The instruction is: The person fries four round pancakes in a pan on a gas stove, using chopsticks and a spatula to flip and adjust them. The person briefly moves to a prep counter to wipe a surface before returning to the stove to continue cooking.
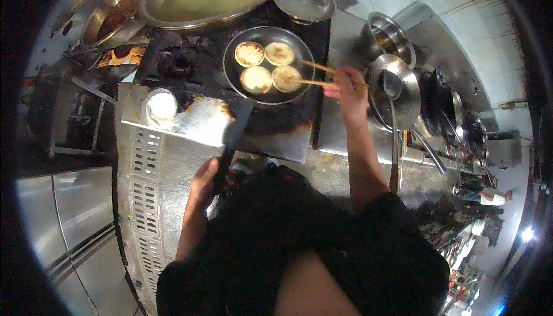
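A dark frying pan [270, 96] sits on the stove, with several round, browned flatbreads [255, 79] lying flat in it. My left hand [204, 184] grips the pan's black handle [236, 130]. In my right hand [351, 93] is a pair of wooden chopsticks [317, 82]. One tip is over the flatbread at the pan's lower right, and the other is near the right rim. Whether the tips touch the bread cannot be told.
A large pot of yellowish liquid [149, 11] and a steel bowl [305, 1] stand behind the pan. At right are a perforated strainer [408, 108], a ladle [393, 87] and a metal basin [404, 41]. A person [492, 197] is far off at right.
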Demonstrator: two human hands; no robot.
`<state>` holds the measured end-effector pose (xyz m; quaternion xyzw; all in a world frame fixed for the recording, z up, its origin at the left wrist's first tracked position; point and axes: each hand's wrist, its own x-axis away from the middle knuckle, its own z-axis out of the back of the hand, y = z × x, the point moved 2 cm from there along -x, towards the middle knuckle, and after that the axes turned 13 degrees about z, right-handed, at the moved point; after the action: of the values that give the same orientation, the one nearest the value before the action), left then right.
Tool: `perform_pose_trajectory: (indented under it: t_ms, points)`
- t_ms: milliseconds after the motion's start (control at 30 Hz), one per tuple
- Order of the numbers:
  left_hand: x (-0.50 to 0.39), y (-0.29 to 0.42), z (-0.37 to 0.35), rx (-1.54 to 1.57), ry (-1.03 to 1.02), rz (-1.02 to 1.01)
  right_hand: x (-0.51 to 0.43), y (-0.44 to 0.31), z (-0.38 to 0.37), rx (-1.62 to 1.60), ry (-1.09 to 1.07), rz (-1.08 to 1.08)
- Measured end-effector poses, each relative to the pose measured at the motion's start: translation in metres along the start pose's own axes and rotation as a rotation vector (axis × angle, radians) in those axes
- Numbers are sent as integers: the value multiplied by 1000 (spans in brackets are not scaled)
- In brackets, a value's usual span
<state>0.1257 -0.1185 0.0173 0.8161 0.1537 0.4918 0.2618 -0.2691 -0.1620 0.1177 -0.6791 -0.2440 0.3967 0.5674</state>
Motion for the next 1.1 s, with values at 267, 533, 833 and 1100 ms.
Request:
perform_pose_trajectory:
  t_ms: [267,533,833,1100]
  points:
    - [15,-80,82,359,305,-60,-8,59,9,7,-34,-195]
    - [42,-305,177,-581,698,469,-4,89,-3,27,-269,-250]
    - [9,-241,119,-136,755,355,-9,98,3,354,-369,297]
    - [-7,-179,95,-108,772,224,-32,81,9,273,-192,167]
